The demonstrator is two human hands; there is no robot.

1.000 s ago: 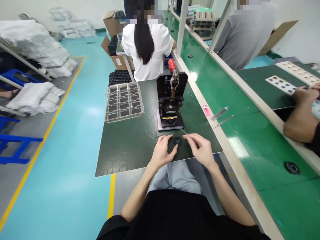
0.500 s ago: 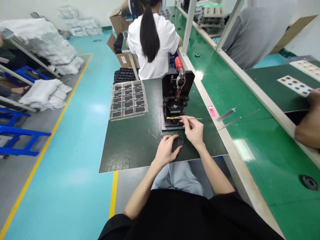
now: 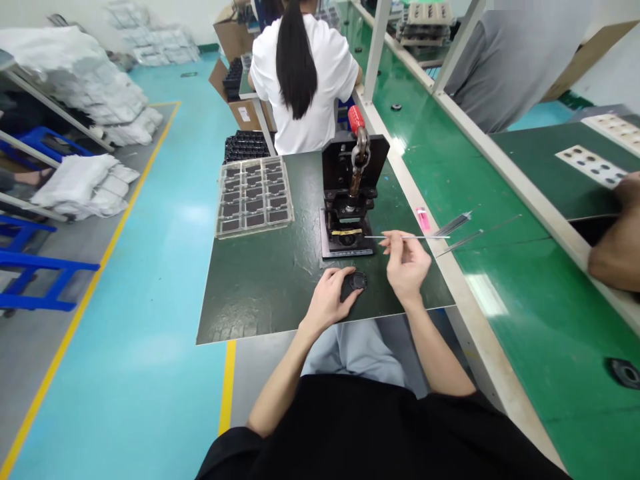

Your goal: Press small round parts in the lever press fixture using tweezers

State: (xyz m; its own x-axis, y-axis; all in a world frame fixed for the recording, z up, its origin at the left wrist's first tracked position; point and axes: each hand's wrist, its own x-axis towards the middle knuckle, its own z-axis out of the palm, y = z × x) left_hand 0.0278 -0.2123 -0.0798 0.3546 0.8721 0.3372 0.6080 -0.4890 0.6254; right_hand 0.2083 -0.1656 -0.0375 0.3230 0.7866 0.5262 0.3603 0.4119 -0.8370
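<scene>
A small round black part (image 3: 358, 280) lies on the dark table, and my left hand (image 3: 327, 297) has its thumb and fingers closed around its left side. My right hand (image 3: 407, 263) pinches a thin metal rod (image 3: 373, 237), held level to the right of the black press (image 3: 350, 200). The rod's left tip is just off the fixture at the press's base. A yellow strip (image 3: 347, 232) lies across that fixture. Above, the press has a toggle lever with a red grip (image 3: 356, 119).
A clear tray of dark rectangular pieces (image 3: 255, 197) sits left of the press. Several thin rods (image 3: 453, 225) and a pink item (image 3: 423, 219) lie at the right by the green conveyor (image 3: 500, 267). A person in white (image 3: 303, 80) sits ahead; another person's arm (image 3: 615, 247) is at far right.
My right hand has drawn the thin rod to the right, away from the fixture and the yellow strip. My left hand stays on the round part.
</scene>
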